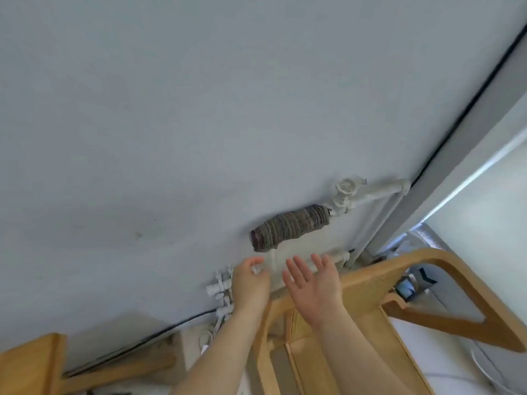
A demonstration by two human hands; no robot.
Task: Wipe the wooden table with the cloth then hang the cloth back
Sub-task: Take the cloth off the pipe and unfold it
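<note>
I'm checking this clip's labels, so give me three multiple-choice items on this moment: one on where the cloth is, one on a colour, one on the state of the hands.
1. Where is the cloth?
A. Draped on the white pipe at the wall
B. In the right hand
C. On the chair

2. What colour is the wall?
A. Yellow
B. Pale blue-grey
C. Red

3. The right hand is:
A. Clenched on cloth
B. Open, empty
C. Out of view

Answers: 1 A, it hangs over the pipe above both hands; 2 B, the surface is blue-grey; 3 B, fingers spread, nothing held; the left hand is also empty.
</note>
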